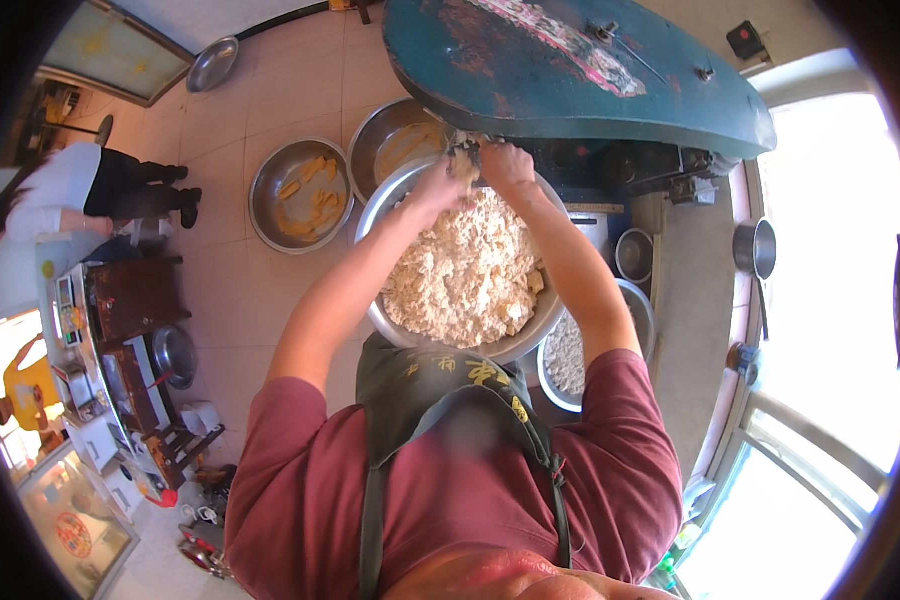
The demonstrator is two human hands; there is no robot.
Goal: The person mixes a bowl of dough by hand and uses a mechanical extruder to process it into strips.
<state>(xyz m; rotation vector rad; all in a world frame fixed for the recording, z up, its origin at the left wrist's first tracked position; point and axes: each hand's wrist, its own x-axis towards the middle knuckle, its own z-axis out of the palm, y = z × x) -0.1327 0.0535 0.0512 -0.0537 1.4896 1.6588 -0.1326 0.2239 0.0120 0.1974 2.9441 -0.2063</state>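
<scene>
A large metal bowl (374, 312) in front of me is heaped with crumbly, pale dough (465, 270). Both my arms reach over it to its far rim, under the edge of a teal machine cover (530, 75). My left hand (446, 186) is blurred there, with pale dough about its fingers, and how they are set is hard to make out. Close beside it, my right hand (508, 166) is closed, knuckles up, at a dark, dough-smeared part (465, 146) of the machine. What lies inside the right fingers is hidden.
Two metal bowls with yellowish pieces, a nearer one (258, 212) and a farther one (368, 128), stand on the tiled floor at left. A bowl of white crumbs (548, 384) is by my right elbow. A saucepan (754, 248) hangs at right. Another person (65, 190) stands far left.
</scene>
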